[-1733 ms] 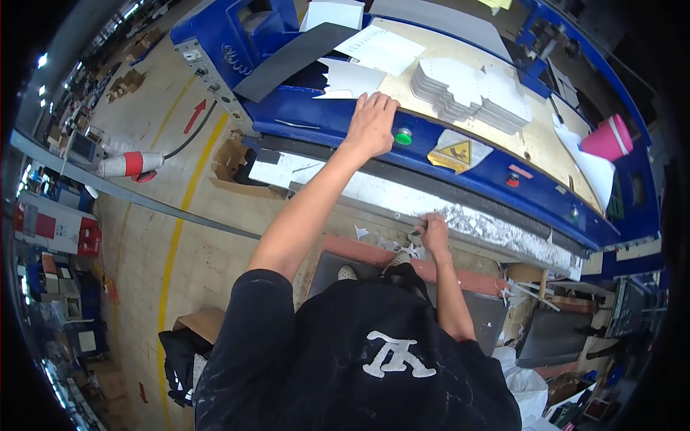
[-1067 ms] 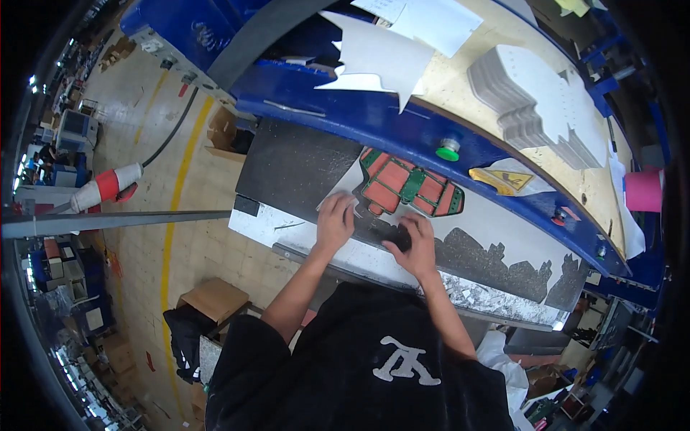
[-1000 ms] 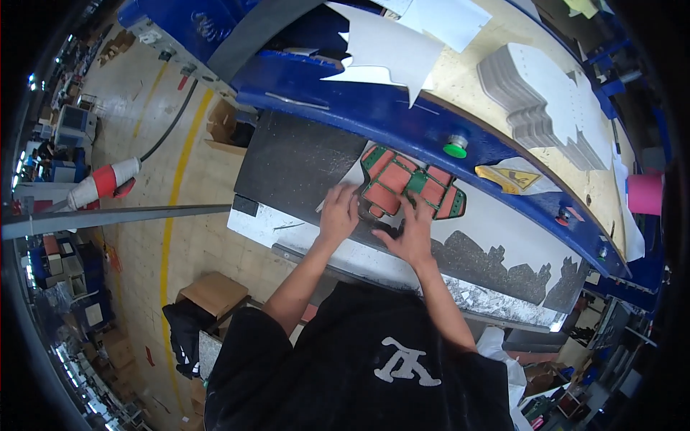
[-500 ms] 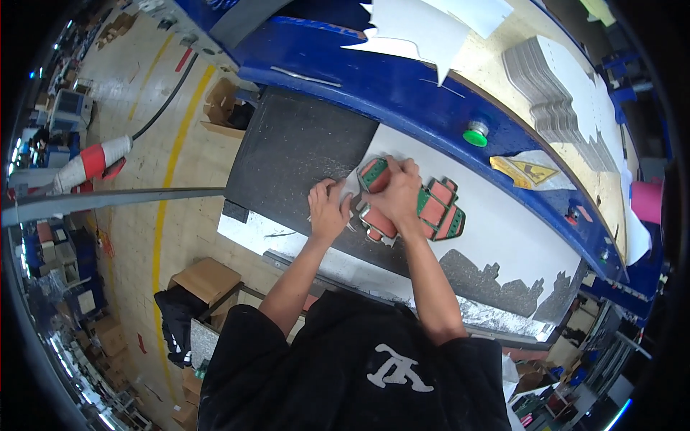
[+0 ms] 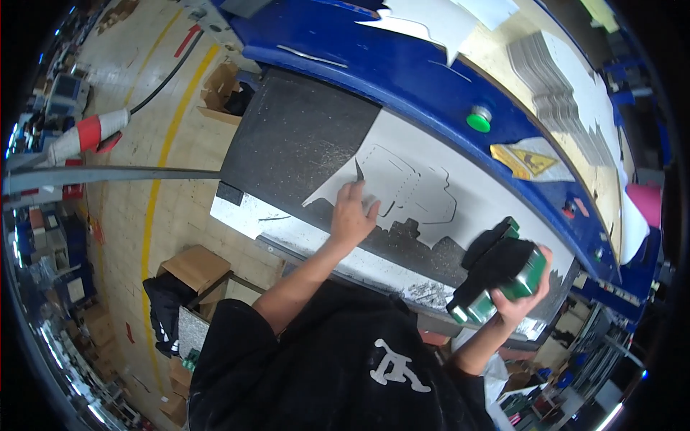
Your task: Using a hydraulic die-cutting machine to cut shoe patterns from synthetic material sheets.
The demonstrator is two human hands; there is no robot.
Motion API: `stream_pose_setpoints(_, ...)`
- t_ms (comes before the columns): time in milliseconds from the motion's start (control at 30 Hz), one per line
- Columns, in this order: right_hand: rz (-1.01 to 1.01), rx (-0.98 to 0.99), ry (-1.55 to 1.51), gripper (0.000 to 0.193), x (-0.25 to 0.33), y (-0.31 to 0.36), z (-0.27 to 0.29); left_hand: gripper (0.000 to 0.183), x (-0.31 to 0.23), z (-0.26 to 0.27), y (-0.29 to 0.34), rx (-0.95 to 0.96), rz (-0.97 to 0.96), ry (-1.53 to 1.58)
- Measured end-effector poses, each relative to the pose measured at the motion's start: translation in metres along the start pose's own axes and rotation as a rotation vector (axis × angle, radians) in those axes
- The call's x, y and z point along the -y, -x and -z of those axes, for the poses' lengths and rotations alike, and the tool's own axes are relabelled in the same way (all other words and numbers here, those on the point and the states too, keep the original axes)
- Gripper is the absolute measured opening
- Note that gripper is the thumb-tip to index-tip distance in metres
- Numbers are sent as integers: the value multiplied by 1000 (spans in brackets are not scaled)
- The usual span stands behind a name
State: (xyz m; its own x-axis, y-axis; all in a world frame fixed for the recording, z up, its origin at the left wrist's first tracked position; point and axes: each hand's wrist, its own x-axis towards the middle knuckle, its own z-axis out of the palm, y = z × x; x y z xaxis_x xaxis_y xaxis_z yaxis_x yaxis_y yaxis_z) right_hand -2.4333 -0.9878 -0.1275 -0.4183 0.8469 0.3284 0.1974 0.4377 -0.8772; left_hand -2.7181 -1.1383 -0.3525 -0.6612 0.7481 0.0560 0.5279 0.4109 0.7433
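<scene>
My right hand [image 5: 519,300] is closed round the rim of a cutting die [image 5: 499,269], lifted and tilted at the right. The die shows green sides and a dark face; its pink foam padding is turned out of sight. A white sheet [image 5: 460,169] lies on the dark board [image 5: 302,129], marked with a cut outline [image 5: 406,187] of several curved and dashed lines. My left hand [image 5: 352,219] rests at the sheet's ragged left edge, fingers forward and thumb apart. A narrow dark slit [image 5: 359,171] in the sheet lies just beyond its fingertips.
A blue machine beam [image 5: 402,86] with a green push button [image 5: 479,119] and a yellow warning label [image 5: 530,161] runs along the far side. Stacked grey-white cut sheets [image 5: 553,86] lie on the shelf behind. A grey bar [image 5: 115,174] juts out left; cardboard boxes [image 5: 195,267] stand below.
My right hand has lifted the cutting die off the sheet and carried it right and nearer, turning it over. The cut outline is now uncovered. My left hand has shifted slightly right.
</scene>
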Motion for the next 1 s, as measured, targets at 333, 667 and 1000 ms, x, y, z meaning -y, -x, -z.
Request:
stream_pose_setpoints(333, -125, 457, 676, 91, -156, 15, -39, 60, -23, -2, -24, 221, 240, -117)
stream_pose_setpoints(667, -192, 288, 820, 100, -171, 55, -64, 19, -17, 49, -3, 247, 310, 741)
stream_pose_setpoints(1000, -548, -372, 819, 117, -193, 115, -76, 15, 110, 194, -36, -104, 393, 705)
